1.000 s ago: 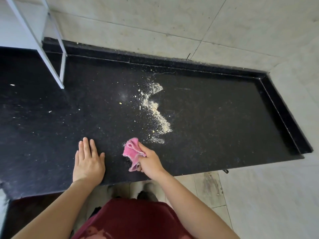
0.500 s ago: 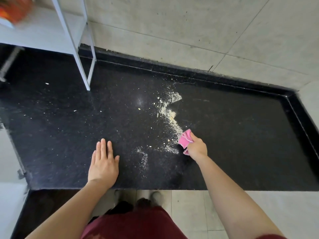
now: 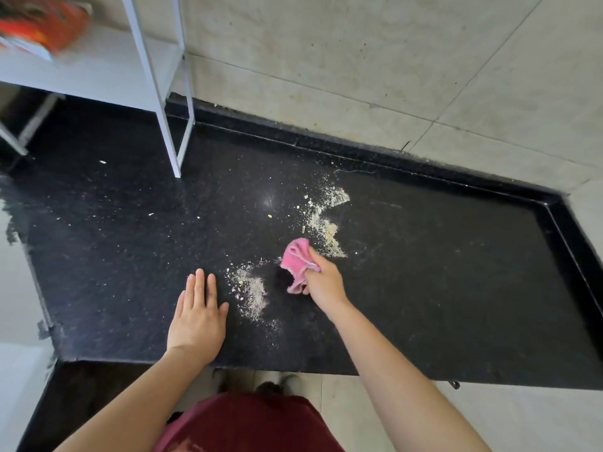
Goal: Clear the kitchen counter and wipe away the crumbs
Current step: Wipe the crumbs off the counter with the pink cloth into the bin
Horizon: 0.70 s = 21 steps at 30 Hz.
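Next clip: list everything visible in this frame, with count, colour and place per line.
counter: one, black speckled, across mid view
cloth: one, pink, bunched on the counter
crumbs: two pale patches, one beyond the cloth, one just left of it
rack: one, white, back left, legs on the counter
package: one, orange-red, blurred, on the rack's shelf
wall: one, beige tiles, behind the counter
floor: pale tiles, below the counter's near edge
garment: one, maroon, bottom centre
left hand: flat on the counter, near edge
right hand: grips the cloth
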{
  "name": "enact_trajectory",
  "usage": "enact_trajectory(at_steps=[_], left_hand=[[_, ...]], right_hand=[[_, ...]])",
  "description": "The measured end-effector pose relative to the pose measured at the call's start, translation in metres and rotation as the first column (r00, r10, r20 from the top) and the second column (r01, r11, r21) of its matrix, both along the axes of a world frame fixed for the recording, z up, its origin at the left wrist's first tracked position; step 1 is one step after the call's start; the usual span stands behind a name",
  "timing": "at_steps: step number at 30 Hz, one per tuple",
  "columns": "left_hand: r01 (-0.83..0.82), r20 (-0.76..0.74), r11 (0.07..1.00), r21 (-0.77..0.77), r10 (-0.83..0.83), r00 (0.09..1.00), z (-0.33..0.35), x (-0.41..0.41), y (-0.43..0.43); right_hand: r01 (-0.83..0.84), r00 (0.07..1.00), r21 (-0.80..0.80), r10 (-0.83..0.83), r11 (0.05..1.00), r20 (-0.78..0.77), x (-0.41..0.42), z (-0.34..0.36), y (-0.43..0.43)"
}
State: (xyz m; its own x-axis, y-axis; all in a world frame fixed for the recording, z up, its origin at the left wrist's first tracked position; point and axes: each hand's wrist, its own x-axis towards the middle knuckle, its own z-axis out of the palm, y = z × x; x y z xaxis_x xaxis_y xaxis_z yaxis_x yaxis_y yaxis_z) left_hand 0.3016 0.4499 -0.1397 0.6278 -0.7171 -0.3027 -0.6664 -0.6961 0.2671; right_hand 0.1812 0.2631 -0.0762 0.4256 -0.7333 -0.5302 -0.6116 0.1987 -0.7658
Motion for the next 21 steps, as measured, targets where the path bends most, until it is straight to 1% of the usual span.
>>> enact_trajectory(at_steps=[2,4,6,7,9,11,12,14,15,17,19,21], left_hand=[[0.001,0.017,1.0,-0.001,-0.001,1.0,-0.001,0.0,0.001],[0.004,0.03,1.0,-0.009,-0.004,1.0,-0.002,-0.001,0.002],[0.004,0.042,1.0,-0.016,-0.003,0.999,-0.004,-0.001,0.002],[0.004,0.047,1.0,-0.015,-0.003,0.999,-0.006,-0.001,0.002],[0.012,0.064,1.0,-0.009,-0.012,0.998,-0.008,-0.001,0.002],[0.005,0.079,1.0,-0.009,-0.005,0.997,-0.009,0.0,0.001],[0.005,0.084,1.0,-0.01,-0.004,0.996,-0.009,-0.001,0.0],[0.0,0.087,1.0,0.003,0.0,0.996,-0.011,-0.002,0.0],[-0.004,0.081,1.0,0.001,0.004,0.997,-0.011,-0.002,0.001],[-0.005,0.071,1.0,-0.009,0.005,0.997,-0.01,-0.001,0.002],[-0.009,0.059,1.0,-0.011,0.009,0.998,-0.008,-0.001,0.001],[-0.009,0.052,1.0,0.003,0.009,0.999,-0.006,-0.001,0.0]], right_hand=[[0.151,0.988,-0.025,-0.152,0.988,-0.016,-0.022,0.007,-0.039],[0.259,0.956,-0.111,-0.271,0.96,-0.116,-0.045,0.009,-0.077],[0.265,0.906,-0.196,-0.313,0.944,-0.284,-0.061,0.006,-0.109],[0.278,0.88,-0.212,-0.337,0.937,-0.336,-0.063,0.003,-0.12],[0.332,0.847,-0.196,-0.383,0.923,-0.368,-0.059,-0.003,-0.13],[0.332,0.858,-0.199,-0.383,0.922,-0.343,-0.044,-0.007,-0.127],[0.283,0.878,-0.21,-0.341,0.936,-0.336,-0.035,-0.009,-0.123],[0.083,0.905,-0.26,-0.182,0.962,-0.384,-0.013,-0.015,-0.109],[-0.015,0.905,-0.271,-0.102,0.963,-0.413,-0.002,-0.017,-0.098],[-0.147,0.901,-0.269,0.016,0.952,-0.434,0.018,-0.02,-0.072],[-0.246,0.9,-0.265,0.118,0.932,-0.42,0.038,-0.02,-0.045],[-0.315,0.91,-0.189,0.24,0.93,-0.337,0.054,-0.02,-0.02]])
